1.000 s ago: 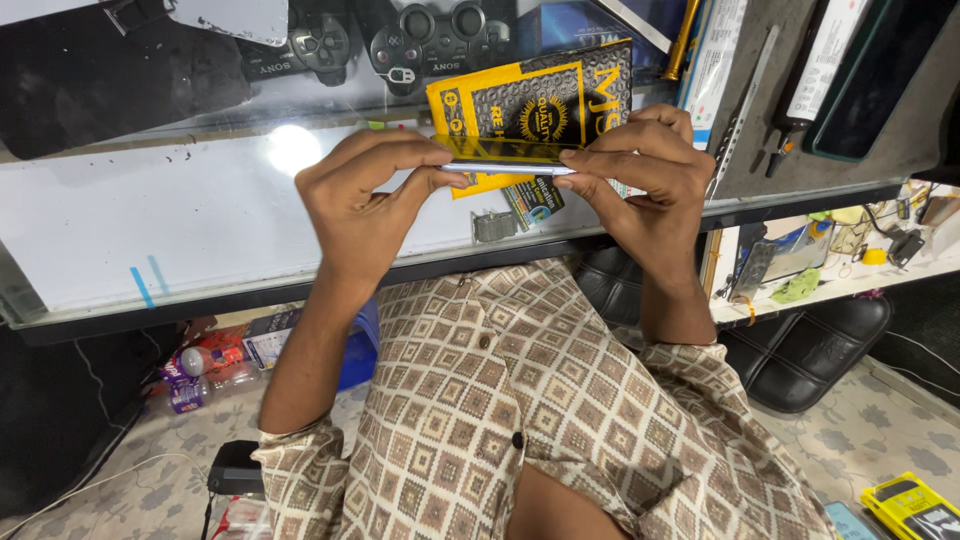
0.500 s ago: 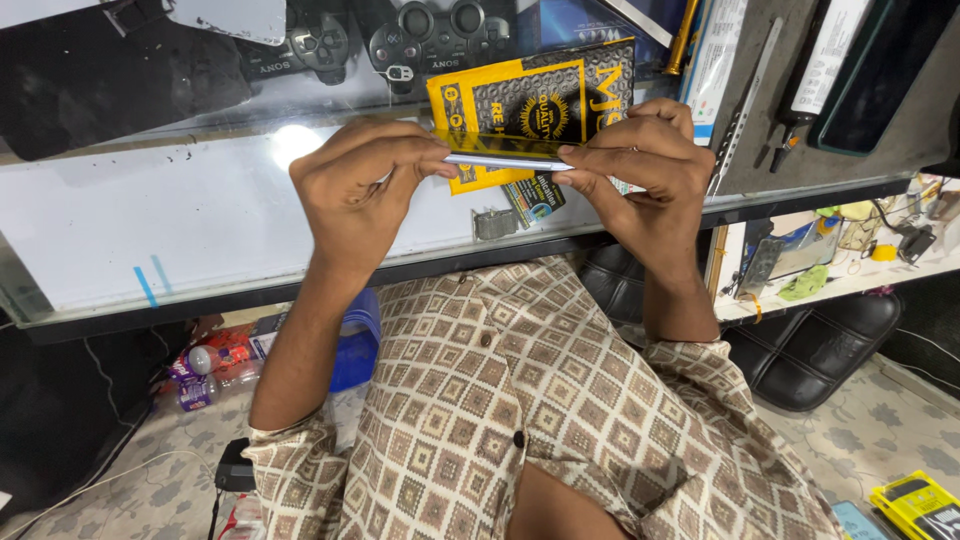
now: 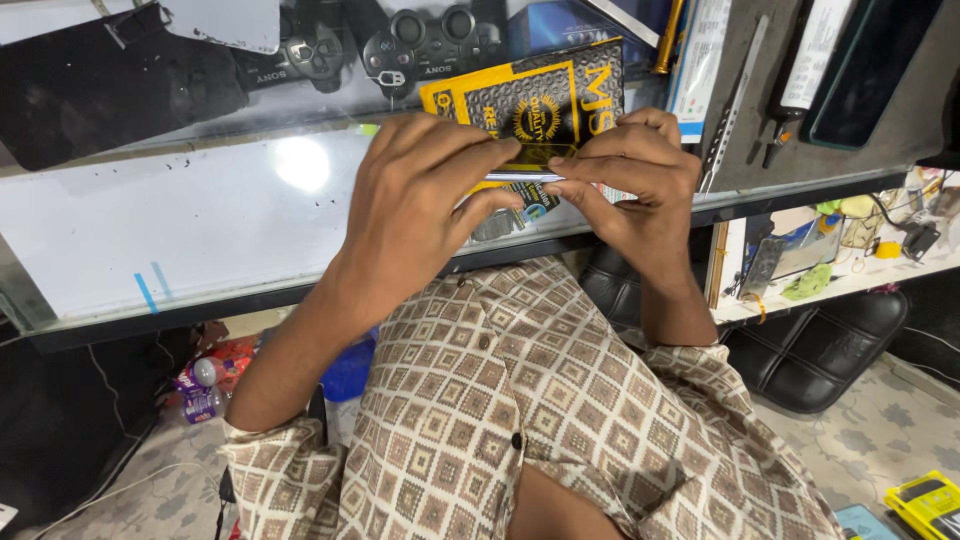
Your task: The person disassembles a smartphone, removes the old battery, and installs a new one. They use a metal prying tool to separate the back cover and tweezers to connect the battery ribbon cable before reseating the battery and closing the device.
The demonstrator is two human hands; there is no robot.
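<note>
Only the head view here, looking straight down. Both hands meet in the upper middle of the frame, just above the front edge of a glass counter. The left hand is curled over, fingers bent and pinching the left end of a thin flat strip, pale and bluish, seen edge-on so I can't tell exactly what it is. The right hand pinches the other end between thumb and forefinger, other fingers folded in above it. So both hands are closed on that strip, held level between them. Right behind the hands, lying on the counter, is a flat yellow and black packet with a round gold seal printed in the middle; the knuckles cover its lower edge. Under the glass at upper centre sit two dark game controllers, and a black pouch fills the upper left. At upper right there's a grey mat with a slim metal tweezer-like tool and a screwdriver with a white handle on it, plus a dark flat slab at its edge. Lower right corner of the frame has a small yellow box on the floor. A brown and cream diamond-pattern shirt takes up the bottom middle.
</note>
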